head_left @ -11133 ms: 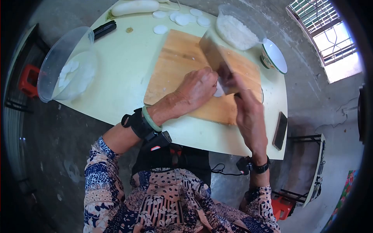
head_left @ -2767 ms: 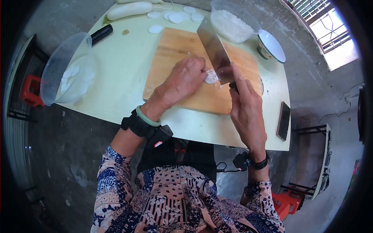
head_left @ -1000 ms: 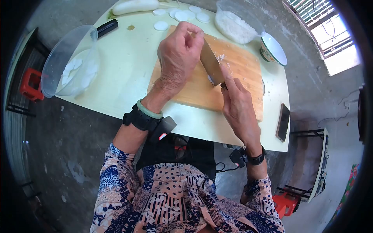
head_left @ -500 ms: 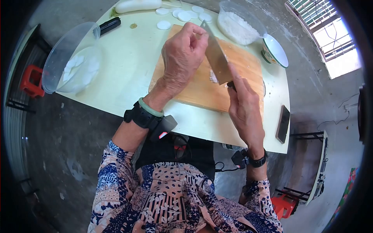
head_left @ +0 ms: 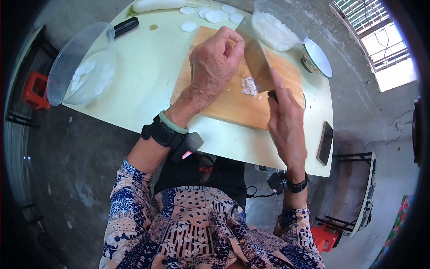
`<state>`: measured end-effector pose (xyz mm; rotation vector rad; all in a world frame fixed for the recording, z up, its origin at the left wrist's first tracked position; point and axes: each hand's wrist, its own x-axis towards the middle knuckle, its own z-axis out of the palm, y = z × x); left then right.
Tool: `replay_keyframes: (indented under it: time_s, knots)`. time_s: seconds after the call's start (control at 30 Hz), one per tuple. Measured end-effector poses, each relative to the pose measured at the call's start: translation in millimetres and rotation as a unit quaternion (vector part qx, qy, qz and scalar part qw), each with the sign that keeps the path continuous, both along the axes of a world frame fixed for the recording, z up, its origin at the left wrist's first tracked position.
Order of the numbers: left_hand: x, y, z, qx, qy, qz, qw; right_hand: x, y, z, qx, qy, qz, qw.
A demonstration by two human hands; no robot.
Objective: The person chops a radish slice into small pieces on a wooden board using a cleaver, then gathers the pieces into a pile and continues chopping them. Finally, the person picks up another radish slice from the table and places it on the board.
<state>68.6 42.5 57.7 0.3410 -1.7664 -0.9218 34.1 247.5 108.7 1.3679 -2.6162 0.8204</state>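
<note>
My right hand [head_left: 287, 121] grips the dark handle of a cleaver [head_left: 259, 62], its index finger laid along the blade. The broad metal blade is held tilted above a wooden cutting board [head_left: 233, 110]. Close beside the blade's far part, my left hand [head_left: 216, 62] has its fingers curled to the thumb in a pinch; whether anything is between them is hidden. A small heap of chopped white pieces [head_left: 248, 86] lies on the board below the blade, with a few crumbs around it.
Behind the board are white radish slices [head_left: 212, 16], a whole white radish [head_left: 159, 5] and a clear bowl of chopped white bits [head_left: 274, 33]. An enamel bowl [head_left: 318, 58] and a phone [head_left: 325, 143] are at right. Left stands a clear bowl [head_left: 80, 58] with white slices, near a black object [head_left: 126, 27].
The cleaver and my right hand have shifted slightly right, uncovering more of the chopped heap. My left hand has moved a little right, its fingertips now by the blade's nearer side.
</note>
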Motion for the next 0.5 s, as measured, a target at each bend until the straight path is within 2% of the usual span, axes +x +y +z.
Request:
replay_keyframes:
  time_s: [0.17, 0.3, 0.4, 0.5]
  knots:
    - [1, 0, 0, -0.002, 0.000, 0.000, 1.000, -3, 0, -3, 0.036, -0.019, -0.002, 0.999]
    - [1, -1, -1, -0.010, 0.002, 0.000, 1.000, -5, 2, 6, -0.002, 0.001, -0.032, 0.999]
    - [0, 1, -2, -0.020, 0.000, -0.001, 1.000, -10, 4, -2, -0.025, 0.023, 0.007, 0.999]
    - [1, 0, -2, -0.014, -0.009, -0.002, 1.000, -10, 1, -3, 0.043, 0.003, -0.014, 0.999]
